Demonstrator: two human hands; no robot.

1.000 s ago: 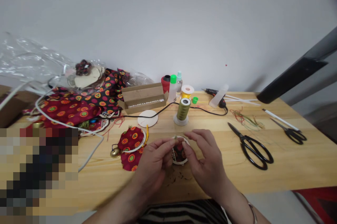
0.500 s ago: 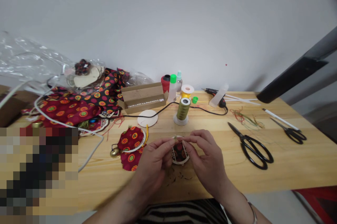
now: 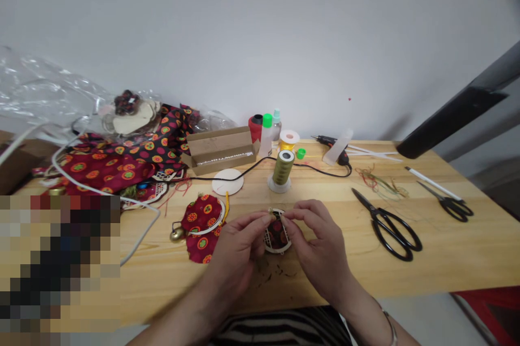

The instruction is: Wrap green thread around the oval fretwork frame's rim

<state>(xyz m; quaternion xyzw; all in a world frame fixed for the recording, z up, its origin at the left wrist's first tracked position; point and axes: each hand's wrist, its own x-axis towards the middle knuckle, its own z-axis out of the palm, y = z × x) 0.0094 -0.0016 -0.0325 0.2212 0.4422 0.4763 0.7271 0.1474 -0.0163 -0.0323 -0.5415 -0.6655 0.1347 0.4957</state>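
Observation:
Both my hands meet over the front middle of the wooden table (image 3: 447, 259). My left hand (image 3: 238, 251) and my right hand (image 3: 320, 246) pinch a small round white-framed ornament (image 3: 277, 233) filled with red patterned cloth, holding it between the fingertips just above the tabletop. The fingers of both hands are closed on its rim. An olive thread spool (image 3: 283, 168) stands upright just behind the hands. A round red patterned cloth piece (image 3: 202, 216) with a small brass bell (image 3: 177, 234) lies to the left of my left hand.
Large black scissors (image 3: 388, 224) lie right of my hands, smaller scissors (image 3: 447, 204) farther right. A cardboard box (image 3: 219, 150), glue bottles (image 3: 268, 135), a glue gun (image 3: 335, 151) and its black cable sit at the back. Red patterned fabric (image 3: 105, 164) and clear plastic pile at left.
My fingers have shifted slightly on the ornament, turning it a little more edge-on. Everything else on the table stays where it was.

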